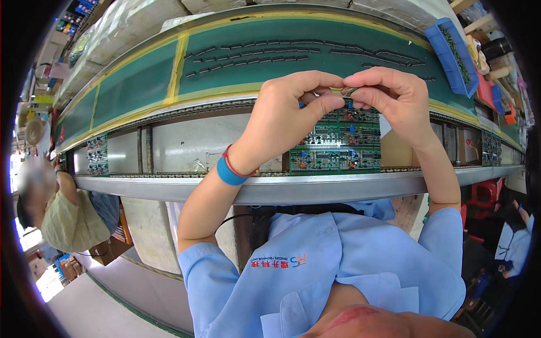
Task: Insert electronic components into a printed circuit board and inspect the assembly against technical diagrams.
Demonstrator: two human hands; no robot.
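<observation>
A blue plastic bin (454, 55) sits at the far right corner of the green-matted counter (141, 79), packed with small dark components whose exact kind cannot be made out. Rows of black, flat, oblong chips (265, 53) lie loose along the far edge of the counter, laid end to end in thin lines between yellow tape borders.

Both hands meet over the metal conveyor rail (169, 188) at the near edge. The left hand (287, 115), with a blue wrist strap (229, 172) and a thin red cord, has thumb and forefinger pressed together on one end of a small dark chip (345, 91). The right hand (394, 96) pinches the other end, its fingers (369, 100) curled close. The chip is held just above the far edge of a green circuit board (338, 143), a flat rectangular panel crowded with tiny black, blue and red parts, resting in the conveyor track. A second, similar board (97, 155) sits further along the track to the left.
</observation>
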